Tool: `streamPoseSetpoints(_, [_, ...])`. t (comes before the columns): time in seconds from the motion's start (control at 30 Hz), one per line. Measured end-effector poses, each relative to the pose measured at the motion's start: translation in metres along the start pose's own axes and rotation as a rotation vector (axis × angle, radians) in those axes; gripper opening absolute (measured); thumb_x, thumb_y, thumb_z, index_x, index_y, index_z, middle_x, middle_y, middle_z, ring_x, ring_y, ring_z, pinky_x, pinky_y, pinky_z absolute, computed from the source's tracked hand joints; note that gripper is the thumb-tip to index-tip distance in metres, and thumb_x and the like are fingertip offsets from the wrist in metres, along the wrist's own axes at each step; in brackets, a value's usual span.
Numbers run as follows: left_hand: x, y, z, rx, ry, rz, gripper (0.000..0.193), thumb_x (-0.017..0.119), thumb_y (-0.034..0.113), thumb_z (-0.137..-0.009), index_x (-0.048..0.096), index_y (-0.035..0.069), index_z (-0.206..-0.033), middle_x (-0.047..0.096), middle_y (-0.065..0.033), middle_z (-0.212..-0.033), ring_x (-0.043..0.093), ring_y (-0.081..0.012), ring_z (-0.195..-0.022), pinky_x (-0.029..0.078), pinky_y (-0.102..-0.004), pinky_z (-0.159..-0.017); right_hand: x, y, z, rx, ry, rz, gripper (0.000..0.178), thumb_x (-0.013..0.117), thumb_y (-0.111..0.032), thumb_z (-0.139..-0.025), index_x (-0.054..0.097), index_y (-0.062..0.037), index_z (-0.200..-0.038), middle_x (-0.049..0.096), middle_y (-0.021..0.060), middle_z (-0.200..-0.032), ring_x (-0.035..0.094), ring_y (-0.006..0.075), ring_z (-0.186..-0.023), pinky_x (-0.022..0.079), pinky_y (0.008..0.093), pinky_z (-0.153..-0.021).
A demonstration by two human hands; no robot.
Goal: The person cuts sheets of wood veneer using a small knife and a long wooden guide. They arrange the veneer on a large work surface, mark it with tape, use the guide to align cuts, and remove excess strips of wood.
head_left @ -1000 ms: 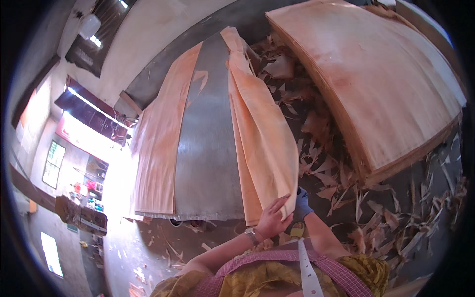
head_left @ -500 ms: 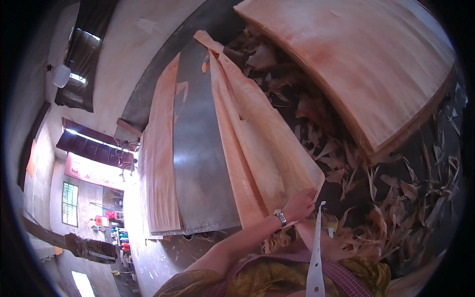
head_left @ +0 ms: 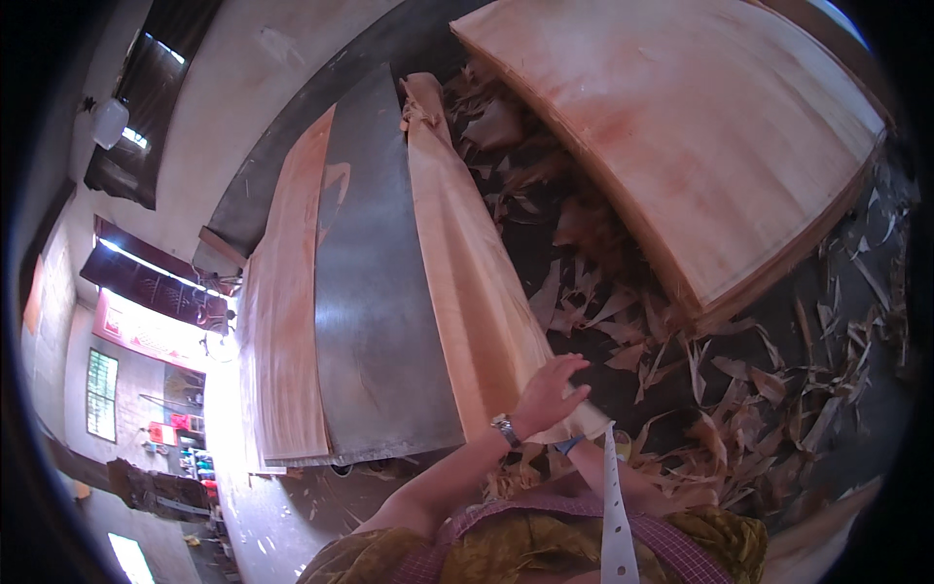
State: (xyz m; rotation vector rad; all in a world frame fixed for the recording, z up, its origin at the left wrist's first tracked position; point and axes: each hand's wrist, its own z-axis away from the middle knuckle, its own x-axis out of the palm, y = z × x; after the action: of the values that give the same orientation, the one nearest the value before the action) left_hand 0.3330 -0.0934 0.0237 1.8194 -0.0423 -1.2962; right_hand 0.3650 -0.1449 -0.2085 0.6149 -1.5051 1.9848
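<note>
A long, thin orange-tan wood veneer sheet lies lengthwise on the grey metal worktop, folded or bunched along its length and crumpled at the far end. At its near end is my left hand, wearing a wristwatch, its fingers stretched and spread over the sheet. I cannot tell whether its palm presses on the veneer. My right forearm comes in from the lower right, a blue band at the wrist. The right hand itself is hidden behind the sheet's near edge and the left hand.
Flat veneer lies along the worktop's left side. A thick veneer stack stands at the right. Torn veneer scraps litter the dark surface around it. A white perforated strip hangs in front of me. A bright doorway is at the left.
The sheet's right side has come leftward, making it narrower, and its far end is now bunched. My left hand has moved left and its fingers have spread.
</note>
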Motion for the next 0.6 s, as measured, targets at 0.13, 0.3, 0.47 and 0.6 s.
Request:
streamPoseSetpoints(0.13, [-0.042, 0.011, 0.005, -0.056, 0.145, 0.116, 0.036, 0.067, 0.015, -0.085, 0.059, 0.006, -0.119, 0.058, -0.0151, -0.125, 0.055, -0.0331, -0.117, 0.046, -0.0398, -0.100, 0.004, -0.034, 0.024, -0.036, -0.013, -0.019, 0.042, 0.044, -0.015, -0.101, 0.041, -0.0020, -0.141, 0.048, 0.0070, -0.138, 0.050, 0.0178, -0.120, 0.038, 0.0330, -0.106])
streamPoseSetpoints(0.3, [-0.077, 0.019, 0.018, -0.021, 0.268, 0.146, 0.032, 0.067, 0.013, -0.085, 0.062, 0.004, -0.115, 0.061, -0.0147, -0.119, 0.059, -0.0318, -0.112, 0.047, -0.0376, -0.097, 0.007, -0.079, 0.056, -0.099, -0.040, -0.025, 0.044, 0.043, -0.015, -0.102, 0.038, -0.0018, -0.144, 0.046, 0.0071, -0.142, 0.048, 0.0180, -0.124, 0.036, 0.0333, -0.109])
streamPoseSetpoints(0.47, [-0.083, 0.012, 0.041, -0.053, 0.317, 0.177, 0.031, 0.067, 0.013, -0.085, 0.062, 0.006, -0.114, 0.062, -0.0158, -0.117, 0.059, -0.0335, -0.111, 0.048, -0.0389, -0.095, 0.017, -0.132, 0.079, -0.159, -0.047, 0.021, 0.047, 0.042, -0.015, -0.102, 0.035, -0.0016, -0.147, 0.043, 0.0072, -0.145, 0.046, 0.0182, -0.129, 0.034, 0.0337, -0.112])
streamPoseSetpoints(0.6, [-0.089, 0.010, 0.058, -0.118, 0.326, 0.240, 0.029, 0.067, 0.012, -0.085, 0.062, 0.007, -0.113, 0.062, -0.0159, -0.116, 0.061, -0.0338, -0.108, 0.050, -0.0385, -0.091, 0.027, -0.184, 0.091, -0.168, -0.009, 0.116, 0.047, 0.043, -0.016, -0.102, 0.036, -0.0017, -0.146, 0.043, 0.0078, -0.144, 0.046, 0.0190, -0.128, 0.034, 0.0342, -0.111])
